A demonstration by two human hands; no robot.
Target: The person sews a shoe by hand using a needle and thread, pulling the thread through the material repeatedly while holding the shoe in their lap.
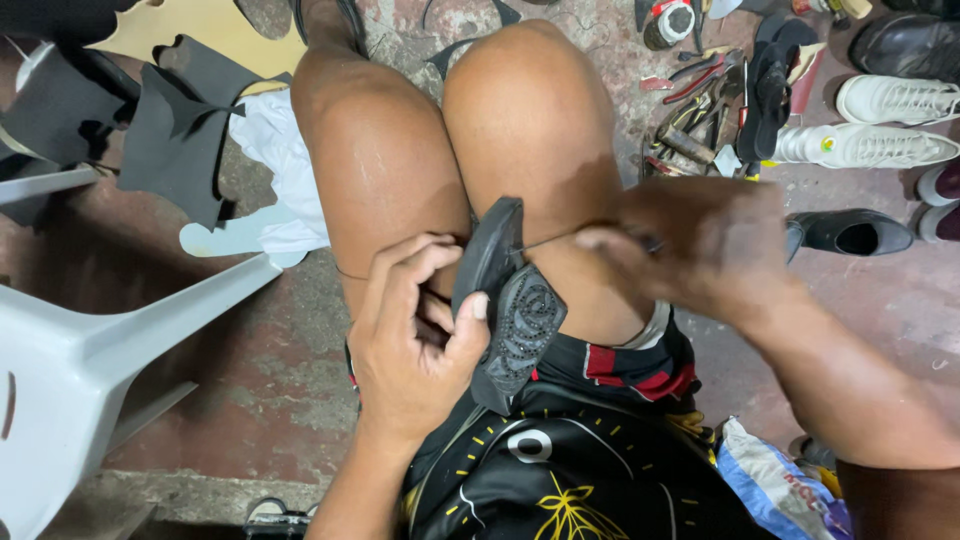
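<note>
Wedged between the person's bare knees, a dark shoe sole (510,310) stands on edge, its patterned tread with a spiral and rows of small dots facing right and near. The left hand (410,340) is clamped around its left side, thumb pressed onto the tread and fingers curled behind. A thin thread (545,240) runs taut from the sole's upper edge rightward to the right hand (690,245), which is blurred; its fingers look pinched together on the thread, though what else they hold cannot be told. Nearer lie black shorts (570,470) with yellow and red markings. Left of the knees stands a white plastic chair (90,360), with dark cut sheets of sole material (180,140) farther off. On the far right, a heap of hand tools (700,110) lies on the reddish floor (270,340) beside white sneakers (880,120) and a black shoe (850,232).
</note>
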